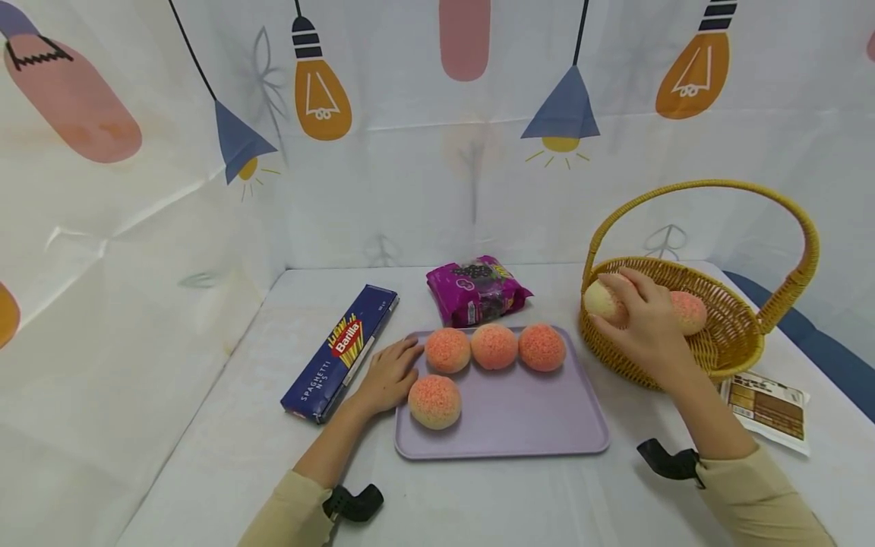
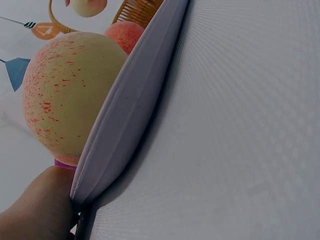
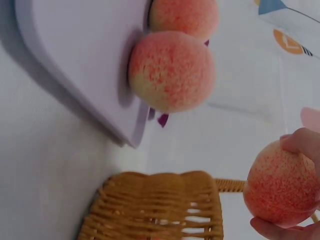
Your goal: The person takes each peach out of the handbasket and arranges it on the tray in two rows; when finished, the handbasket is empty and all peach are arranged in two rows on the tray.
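Note:
My right hand (image 1: 648,323) grips a peach (image 1: 605,301) over the left side of the wicker basket (image 1: 734,353); in the right wrist view thumb and fingers close on either side of this peach (image 3: 282,185). Another peach (image 1: 687,312) lies inside the basket. On the left, my left hand (image 1: 390,376) rests at the left edge of the lilac tray (image 1: 526,414), fingers over the rim. Three peaches stand in a row along the tray's back, the middle peach (image 1: 494,346) among them. A paler peach (image 1: 434,402) sits at the front left, beside the left hand.
A blue spaghetti box (image 1: 340,353) lies left of the tray. Behind the tray is a purple snack bag (image 1: 477,290). A brown and white packet (image 1: 767,410) lies partly under the basket's front right. The basket's tall handle (image 1: 704,184) arches over it.

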### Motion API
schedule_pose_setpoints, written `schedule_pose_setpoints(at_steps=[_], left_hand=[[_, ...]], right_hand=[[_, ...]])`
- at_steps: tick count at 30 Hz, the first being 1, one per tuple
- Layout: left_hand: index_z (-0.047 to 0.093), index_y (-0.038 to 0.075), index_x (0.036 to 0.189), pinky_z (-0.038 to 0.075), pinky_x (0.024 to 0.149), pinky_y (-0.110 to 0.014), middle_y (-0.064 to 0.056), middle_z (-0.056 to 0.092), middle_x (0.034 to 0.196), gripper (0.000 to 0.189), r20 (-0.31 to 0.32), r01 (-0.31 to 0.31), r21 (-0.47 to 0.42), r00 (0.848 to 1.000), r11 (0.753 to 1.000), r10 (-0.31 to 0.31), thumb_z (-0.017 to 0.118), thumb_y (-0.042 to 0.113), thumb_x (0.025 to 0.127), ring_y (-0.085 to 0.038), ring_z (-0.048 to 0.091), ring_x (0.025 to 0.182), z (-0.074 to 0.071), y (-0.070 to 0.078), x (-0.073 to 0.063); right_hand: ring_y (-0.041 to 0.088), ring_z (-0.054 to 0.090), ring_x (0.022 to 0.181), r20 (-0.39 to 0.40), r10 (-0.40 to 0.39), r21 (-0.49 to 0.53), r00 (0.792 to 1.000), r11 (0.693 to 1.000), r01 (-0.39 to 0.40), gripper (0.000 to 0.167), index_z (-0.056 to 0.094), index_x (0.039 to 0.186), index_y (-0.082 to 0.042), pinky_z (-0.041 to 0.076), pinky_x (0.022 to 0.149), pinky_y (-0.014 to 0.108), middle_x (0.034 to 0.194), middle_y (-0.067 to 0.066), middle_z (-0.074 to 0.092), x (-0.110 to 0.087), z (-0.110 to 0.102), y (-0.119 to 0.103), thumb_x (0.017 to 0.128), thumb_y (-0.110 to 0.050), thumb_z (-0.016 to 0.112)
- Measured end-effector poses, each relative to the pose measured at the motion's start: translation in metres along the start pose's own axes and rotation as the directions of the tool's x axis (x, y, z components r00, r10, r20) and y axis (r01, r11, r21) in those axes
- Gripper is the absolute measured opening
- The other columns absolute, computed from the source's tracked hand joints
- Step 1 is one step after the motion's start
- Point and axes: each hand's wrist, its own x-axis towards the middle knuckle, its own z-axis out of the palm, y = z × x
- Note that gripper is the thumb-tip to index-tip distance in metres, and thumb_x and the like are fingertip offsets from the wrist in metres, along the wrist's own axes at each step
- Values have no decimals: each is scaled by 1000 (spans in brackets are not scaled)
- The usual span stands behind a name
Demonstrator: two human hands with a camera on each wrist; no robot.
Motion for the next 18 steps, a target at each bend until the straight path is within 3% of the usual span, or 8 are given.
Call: schedule_pose_setpoints(at_steps=[6,18], left_hand=[[44,8,134,17,104,-51,-12,35,143,45,6,4,7,1000,1000,-4,46,19,91,-31,28,131,0,-1,0],[44,8,135,17,104,-51,-12,35,143,45,11,10,9,1000,1000,-11,46,19,91,-31,28,131,0,0,0]], right_hand=[[43,42,108,-35,-78,31,996,996,79,58,56,115,-6,33,85,57,117,24,49,4,10,-8,62,-6,81],[44,44,108,-26,-148,53,989,987,150,60,56,116,-5,37,86,56,119,26,48,6,22,-26,62,-4,81]])
